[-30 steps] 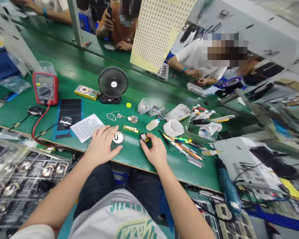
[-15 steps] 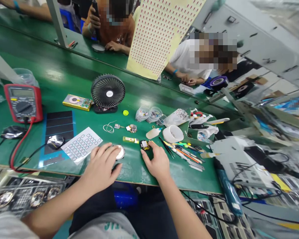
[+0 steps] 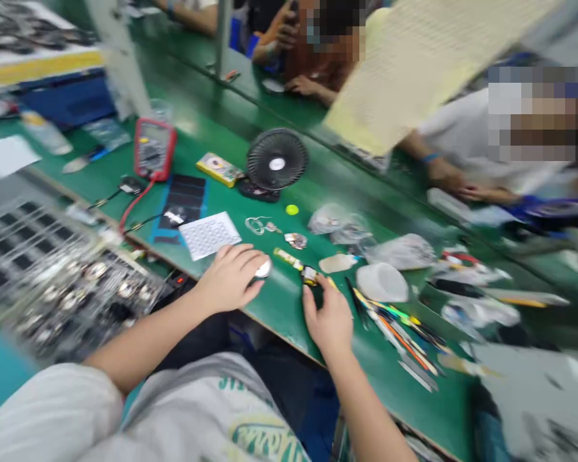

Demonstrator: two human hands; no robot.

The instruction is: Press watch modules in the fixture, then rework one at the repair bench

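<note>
My left hand point(image 3: 231, 277) lies spread on the green bench, its fingertips over the edge of a round white-faced disc point(image 3: 263, 267). My right hand point(image 3: 330, 314) has thumb and fingers around a small black and yellow part point(image 3: 309, 276) on the bench. A slim yellow battery-like piece point(image 3: 288, 259) lies just left of that part. Beyond my hands are a small circuit piece point(image 3: 296, 240), a coiled white wire point(image 3: 257, 224) and a black fan point(image 3: 277, 163). A white sheet with printed outlines point(image 3: 210, 235) is beside my left hand. Motion blurs the view.
A red multimeter point(image 3: 155, 151) with cables stands at the left. On the right are a white tub point(image 3: 382, 282), tweezers and tools point(image 3: 399, 333), and a tray point(image 3: 433, 298). People sit across the bench point(image 3: 197, 109). Trays of parts point(image 3: 81, 289) lie low left.
The view has swung left, so the bench contents appear shifted right and more of the left side shows. Both hands stay at the same parts.
</note>
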